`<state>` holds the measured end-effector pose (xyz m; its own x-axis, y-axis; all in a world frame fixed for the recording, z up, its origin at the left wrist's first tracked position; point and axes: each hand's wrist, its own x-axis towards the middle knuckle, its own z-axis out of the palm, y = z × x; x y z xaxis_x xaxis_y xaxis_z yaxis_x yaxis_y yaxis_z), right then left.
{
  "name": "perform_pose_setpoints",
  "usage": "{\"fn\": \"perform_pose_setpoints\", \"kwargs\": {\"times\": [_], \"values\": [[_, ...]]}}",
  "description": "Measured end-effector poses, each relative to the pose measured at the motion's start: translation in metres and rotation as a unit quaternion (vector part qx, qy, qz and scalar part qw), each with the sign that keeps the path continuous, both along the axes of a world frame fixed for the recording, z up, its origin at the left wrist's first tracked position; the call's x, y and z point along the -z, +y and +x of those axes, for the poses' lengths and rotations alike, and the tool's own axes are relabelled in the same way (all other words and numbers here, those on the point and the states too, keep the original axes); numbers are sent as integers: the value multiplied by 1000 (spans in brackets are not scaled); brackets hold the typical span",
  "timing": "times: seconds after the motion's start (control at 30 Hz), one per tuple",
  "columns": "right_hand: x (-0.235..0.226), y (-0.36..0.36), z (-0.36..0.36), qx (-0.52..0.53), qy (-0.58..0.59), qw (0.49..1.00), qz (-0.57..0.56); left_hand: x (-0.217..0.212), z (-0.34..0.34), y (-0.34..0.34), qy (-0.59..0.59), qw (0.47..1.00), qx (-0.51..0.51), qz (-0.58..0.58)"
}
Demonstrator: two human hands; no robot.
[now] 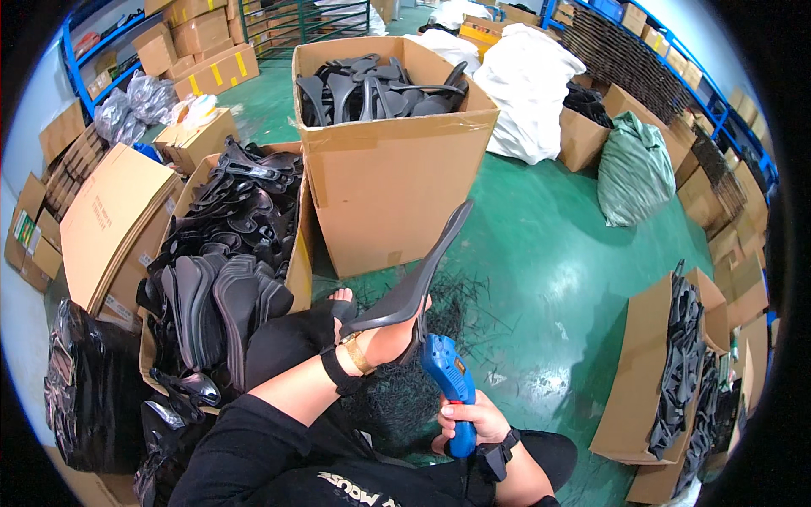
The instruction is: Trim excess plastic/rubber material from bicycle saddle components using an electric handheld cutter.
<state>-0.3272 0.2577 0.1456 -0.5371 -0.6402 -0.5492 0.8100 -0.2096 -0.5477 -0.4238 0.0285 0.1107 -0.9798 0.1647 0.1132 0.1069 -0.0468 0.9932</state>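
My left hand (pixel 390 341) grips a long black bicycle saddle (pixel 414 283), wide at the near end and tapering to a narrow nose that points up and away. Part of that hand is hidden beneath the saddle. My right hand (pixel 480 416) is wrapped round the handle of a blue handheld power tool (pixel 449 372) with a red trigger. The tool's head reaches the saddle's underside beside my left hand; its tip is hidden there, so contact is unclear. Dark thin trimmings (pixel 389 414) lie heaped on the floor below my hands.
Ahead stands a tall cardboard box (pixel 397 186) filled with black saddles. An open box (pixel 301 270) of black saddle pieces is at my left, near a black plastic-wrapped bundle (pixel 89 389). Another box (pixel 634 372) stands right. White (pixel 525 93) and green (pixel 635 173) sacks sit farther back.
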Motion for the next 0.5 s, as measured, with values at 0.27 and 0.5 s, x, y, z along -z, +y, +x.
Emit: {"fn": "perform_pose_setpoints", "kwargs": {"times": [0.27, 0.5], "values": [[3, -4, -7, 62, 20, 997, 48, -7, 15, 9, 16, 996, 86, 7], [2, -6, -9, 115, 20, 991, 62, 1, 22, 19, -17, 995, 96, 31]]}}
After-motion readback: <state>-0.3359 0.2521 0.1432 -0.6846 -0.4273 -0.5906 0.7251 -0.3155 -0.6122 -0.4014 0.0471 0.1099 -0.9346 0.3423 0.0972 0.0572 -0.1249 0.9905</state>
